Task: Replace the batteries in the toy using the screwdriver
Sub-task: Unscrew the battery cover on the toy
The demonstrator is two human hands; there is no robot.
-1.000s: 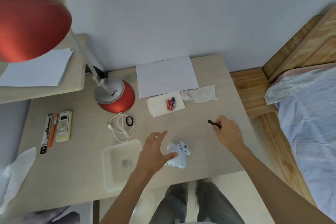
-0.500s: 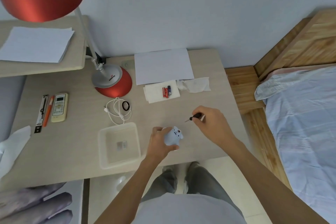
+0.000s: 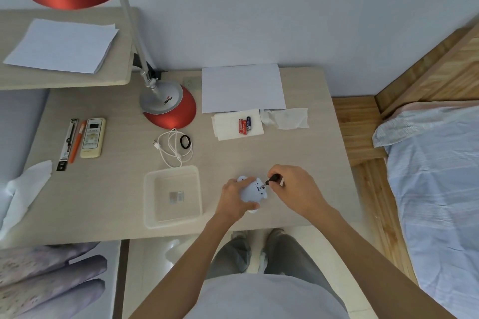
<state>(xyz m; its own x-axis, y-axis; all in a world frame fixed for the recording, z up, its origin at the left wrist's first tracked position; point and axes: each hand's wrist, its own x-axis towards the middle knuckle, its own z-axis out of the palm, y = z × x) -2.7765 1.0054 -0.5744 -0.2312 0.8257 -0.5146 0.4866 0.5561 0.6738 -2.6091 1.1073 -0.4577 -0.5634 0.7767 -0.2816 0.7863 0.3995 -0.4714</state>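
The left hand (image 3: 234, 198) has its grip closed around the pale blue toy (image 3: 252, 190), holding it at the near part of the desk (image 3: 116, 189) with its underside turned up. Just right of the toy, the right hand (image 3: 295, 189) pinches the black-handled screwdriver (image 3: 273, 179) in a tight grip, its tip touching the toy's underside. Left of the toy, close by, sits a clear plastic tray (image 3: 173, 195). Farther back from the toy lies a coiled white cable (image 3: 172, 147). Beyond that, behind the toy, three batteries (image 3: 245, 124), two red and one dark blue, rest side by side on a white tissue (image 3: 225, 125).
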